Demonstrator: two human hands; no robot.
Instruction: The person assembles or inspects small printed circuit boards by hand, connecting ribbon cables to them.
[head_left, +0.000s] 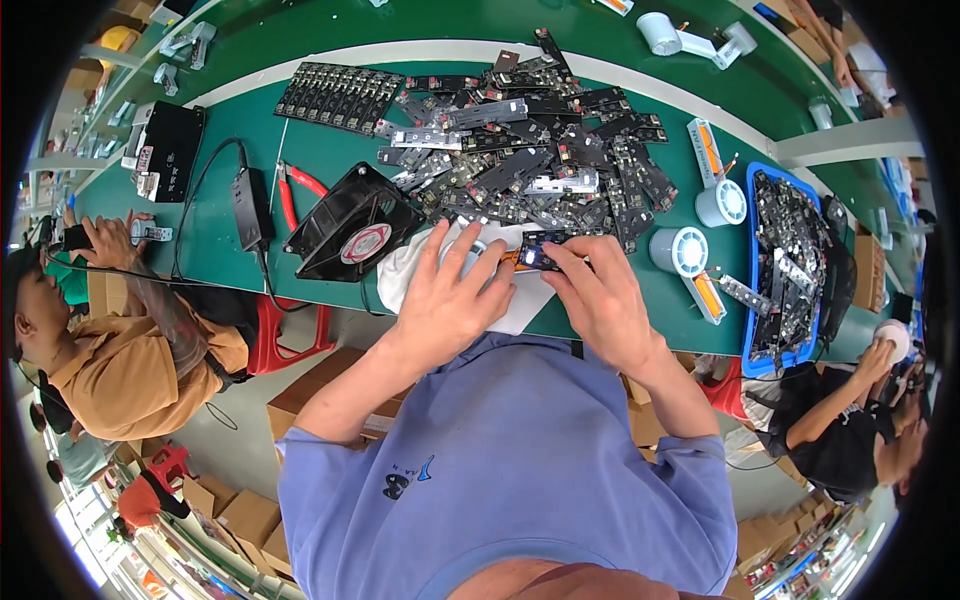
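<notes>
Fingers of the person's right hand (612, 308) are pinched on the edge of a small dark circuit board (538, 252), held near the front edge of the green table (340, 156). On the left hand (438, 290) the fingers are spread apart over a pale rounded part (460, 258), mostly covered; whether they grip it cannot be told. Orange wiring (511, 258) shows between the left fingertips and the board. White cloth-like material (398, 278) lies beneath the left hand, with a black fan (350, 225) just beside it and red-handled pliers (290, 198) farther left. Beyond both hands spreads a heap of dark boards (535, 150); to the right stand two white cylinders (680, 252) and a filled blue tray (752, 300).
</notes>
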